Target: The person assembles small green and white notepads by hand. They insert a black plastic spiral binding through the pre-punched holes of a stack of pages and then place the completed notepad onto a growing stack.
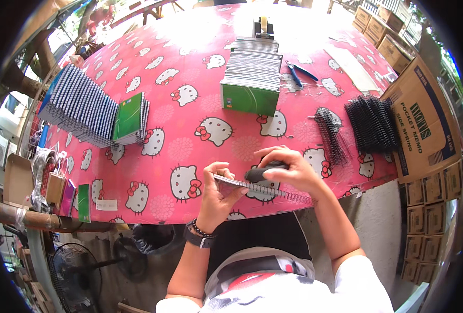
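Just beyond the near table edge, my left hand (214, 195) grips a small notebook (230, 181) between thumb and fingers. A dark wire spiral (297, 197) runs along the notebook's edge, and its loose end sticks out to the right under my right wrist. My right hand (290, 166) is closed round a black rounded object (262, 173) held against the spiral edge. Its exact kind is hidden by the fingers. Farther off stands a long row of unbound notebooks with green covers (249, 99). Blue-handled pliers (297, 76) lie to its right, jaws spread.
Spiral-bound notebooks (80, 107) stand in a row at the left beside green ones (128, 117). Black spirals (371, 125) and a smaller bunch (329, 130) lie right, before a cardboard box (424, 122). A tape dispenser (263, 28) sits at the back. A fan (77, 271) stands below left.
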`<state>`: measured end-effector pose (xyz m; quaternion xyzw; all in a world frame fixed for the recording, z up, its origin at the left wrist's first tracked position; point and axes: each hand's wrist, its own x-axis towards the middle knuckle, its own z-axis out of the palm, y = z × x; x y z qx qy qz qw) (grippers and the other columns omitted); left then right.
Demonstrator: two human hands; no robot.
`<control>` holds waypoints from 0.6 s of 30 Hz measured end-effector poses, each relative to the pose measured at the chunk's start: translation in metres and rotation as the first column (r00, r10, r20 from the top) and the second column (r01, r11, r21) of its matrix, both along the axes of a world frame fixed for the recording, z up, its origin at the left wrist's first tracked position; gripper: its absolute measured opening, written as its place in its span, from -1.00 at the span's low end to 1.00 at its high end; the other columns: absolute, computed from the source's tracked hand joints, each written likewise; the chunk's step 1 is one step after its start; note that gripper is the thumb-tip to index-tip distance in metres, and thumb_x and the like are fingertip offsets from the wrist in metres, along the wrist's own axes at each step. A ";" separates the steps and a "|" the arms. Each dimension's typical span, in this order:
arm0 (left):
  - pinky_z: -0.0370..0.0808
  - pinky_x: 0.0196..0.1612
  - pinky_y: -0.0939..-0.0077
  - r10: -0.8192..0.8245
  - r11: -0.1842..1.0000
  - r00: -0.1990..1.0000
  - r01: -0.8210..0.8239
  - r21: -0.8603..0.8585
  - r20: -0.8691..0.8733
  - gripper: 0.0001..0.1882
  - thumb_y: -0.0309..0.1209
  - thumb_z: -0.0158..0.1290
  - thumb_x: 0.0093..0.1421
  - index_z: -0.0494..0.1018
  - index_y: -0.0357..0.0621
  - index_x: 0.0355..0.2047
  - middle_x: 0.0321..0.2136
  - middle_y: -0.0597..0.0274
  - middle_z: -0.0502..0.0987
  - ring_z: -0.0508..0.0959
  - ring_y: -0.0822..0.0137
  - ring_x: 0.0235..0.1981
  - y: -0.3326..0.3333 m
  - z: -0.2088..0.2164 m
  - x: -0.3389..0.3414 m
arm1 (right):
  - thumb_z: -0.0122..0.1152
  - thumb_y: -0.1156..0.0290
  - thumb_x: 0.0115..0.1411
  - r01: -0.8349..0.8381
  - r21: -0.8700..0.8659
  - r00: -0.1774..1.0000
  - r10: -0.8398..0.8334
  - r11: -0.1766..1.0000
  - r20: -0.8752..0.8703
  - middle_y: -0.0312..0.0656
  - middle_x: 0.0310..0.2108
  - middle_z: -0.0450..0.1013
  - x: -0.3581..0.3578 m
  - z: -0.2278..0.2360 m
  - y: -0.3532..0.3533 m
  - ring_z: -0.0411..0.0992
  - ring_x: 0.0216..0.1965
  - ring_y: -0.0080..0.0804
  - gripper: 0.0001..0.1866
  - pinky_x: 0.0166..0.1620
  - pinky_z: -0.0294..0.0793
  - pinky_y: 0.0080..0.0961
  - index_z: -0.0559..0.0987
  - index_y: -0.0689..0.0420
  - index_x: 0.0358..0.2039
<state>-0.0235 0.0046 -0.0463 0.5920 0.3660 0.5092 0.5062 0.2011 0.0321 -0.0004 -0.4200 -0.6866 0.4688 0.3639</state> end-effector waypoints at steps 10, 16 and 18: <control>0.39 -0.15 0.60 -0.048 0.998 0.996 0.044 -0.047 -0.076 -0.55 -0.55 0.23 0.07 0.18 -0.10 -0.16 -0.30 0.33 0.32 0.37 0.52 -0.28 0.006 0.004 -0.008 | 0.24 0.10 0.05 -0.330 -0.168 0.893 0.250 0.929 -0.375 -0.09 -0.08 0.48 -0.018 0.016 0.012 0.40 -0.09 -0.41 -0.56 0.01 0.34 -0.42 0.56 0.28 -0.28; 0.44 -0.32 0.67 -0.045 0.997 0.999 0.045 -0.064 0.007 -0.61 -0.49 0.22 0.10 0.20 -0.13 -0.22 -0.38 0.34 0.36 0.41 0.61 -0.35 0.007 0.001 -0.006 | 0.20 0.13 0.09 -0.475 -0.159 0.732 0.288 0.866 -0.617 -0.04 -0.07 0.46 -0.026 0.017 0.016 0.38 -0.05 -0.38 -0.58 0.06 0.32 -0.41 0.55 0.27 -0.25; 0.44 -0.31 0.67 -0.048 0.994 0.998 0.052 -0.101 0.043 -0.61 -0.49 0.21 0.11 0.19 -0.12 -0.22 -0.37 0.35 0.35 0.41 0.61 -0.35 0.006 -0.001 -0.006 | 0.19 0.20 0.12 -0.428 -0.172 0.833 0.313 0.887 -0.455 -0.10 -0.05 0.45 -0.030 0.008 0.016 0.37 -0.06 -0.45 -0.64 0.03 0.31 -0.45 0.54 0.24 -0.20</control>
